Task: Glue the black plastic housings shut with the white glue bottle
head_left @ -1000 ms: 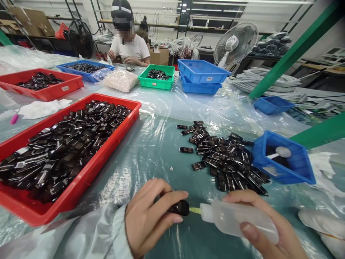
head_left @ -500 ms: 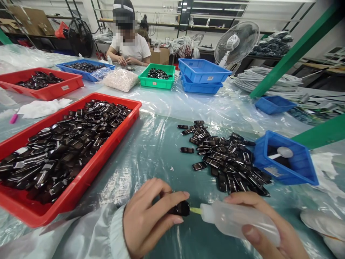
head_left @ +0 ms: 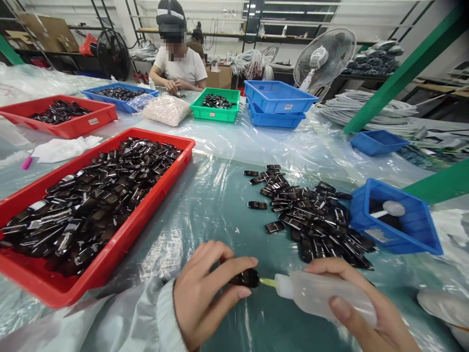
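Between thumb and fingers, my left hand (head_left: pixel 208 293) pinches a small glossy black plastic casing (head_left: pixel 248 277); its left part is hidden behind the fingers. My right hand (head_left: pixel 361 298) is wrapped around a translucent squeeze bottle (head_left: pixel 318 293) lying nearly level. The bottle's thin yellowish nozzle (head_left: pixel 268 282) points left, its tip at the casing's right end; whether they touch I cannot tell. Beyond the bottle, a loose pile of similar black casings (head_left: pixel 308 210) lies on the green, plastic-covered table (head_left: pixel 212 195).
A long red tray (head_left: pixel 146 222) full of black casings stands on the left. To the right is a blue bin (head_left: pixel 399 234) with a white scoop (head_left: pixel 392 209). Farther back are a green tray (head_left: pixel 216 115), stacked blue trays (head_left: pixel 280 105) and a seated person (head_left: pixel 179 66).
The view has shifted slightly, so the whole scene sits a little farther right. Both hands keep their holds on the casing and the bottle, with the nozzle still at the casing's end.
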Demonstrator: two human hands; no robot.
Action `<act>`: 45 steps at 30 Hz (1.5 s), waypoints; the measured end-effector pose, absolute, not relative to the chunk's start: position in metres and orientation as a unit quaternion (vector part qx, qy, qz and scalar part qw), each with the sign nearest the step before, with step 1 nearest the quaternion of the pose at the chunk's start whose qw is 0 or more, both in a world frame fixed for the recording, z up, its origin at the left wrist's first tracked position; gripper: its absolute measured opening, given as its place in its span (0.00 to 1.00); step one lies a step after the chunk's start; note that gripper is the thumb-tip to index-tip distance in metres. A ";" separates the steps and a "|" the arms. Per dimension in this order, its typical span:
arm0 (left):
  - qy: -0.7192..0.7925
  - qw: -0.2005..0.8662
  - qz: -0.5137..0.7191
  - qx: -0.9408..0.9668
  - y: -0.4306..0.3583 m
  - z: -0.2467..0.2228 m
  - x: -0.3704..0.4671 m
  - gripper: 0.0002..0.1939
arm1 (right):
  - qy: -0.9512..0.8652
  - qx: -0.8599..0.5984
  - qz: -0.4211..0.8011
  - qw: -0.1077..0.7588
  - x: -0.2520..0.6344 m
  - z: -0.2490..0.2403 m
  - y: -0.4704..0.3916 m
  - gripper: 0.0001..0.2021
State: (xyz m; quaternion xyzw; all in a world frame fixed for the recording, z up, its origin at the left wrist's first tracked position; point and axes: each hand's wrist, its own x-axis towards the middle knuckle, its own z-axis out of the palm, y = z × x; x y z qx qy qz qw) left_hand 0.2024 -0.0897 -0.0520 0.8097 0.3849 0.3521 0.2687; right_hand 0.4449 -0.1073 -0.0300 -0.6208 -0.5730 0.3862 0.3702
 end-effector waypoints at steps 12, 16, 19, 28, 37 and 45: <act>0.550 0.333 0.480 0.597 -0.045 -0.061 0.185 0.16 | -0.559 -0.580 0.475 0.353 0.435 -0.049 -0.081 0.20; 0.536 0.362 0.488 0.586 -0.052 -0.064 0.192 0.15 | -0.601 -0.602 0.374 0.369 0.423 -0.057 -0.077 0.18; 0.522 0.378 0.491 0.586 -0.060 -0.060 0.197 0.15 | -0.627 -0.614 0.150 0.456 0.415 -0.057 -0.092 0.17; 0.493 0.397 0.490 0.600 -0.070 -0.057 0.200 0.15 | -0.868 -0.431 -0.022 0.246 0.353 -0.066 -0.090 0.15; 0.460 0.392 0.494 0.625 -0.078 -0.057 0.200 0.14 | -0.845 -0.454 0.043 0.280 0.356 -0.053 -0.073 0.14; 0.358 0.328 0.471 0.737 -0.084 -0.051 0.197 0.14 | -0.459 -0.448 0.615 0.459 0.361 -0.005 -0.096 0.11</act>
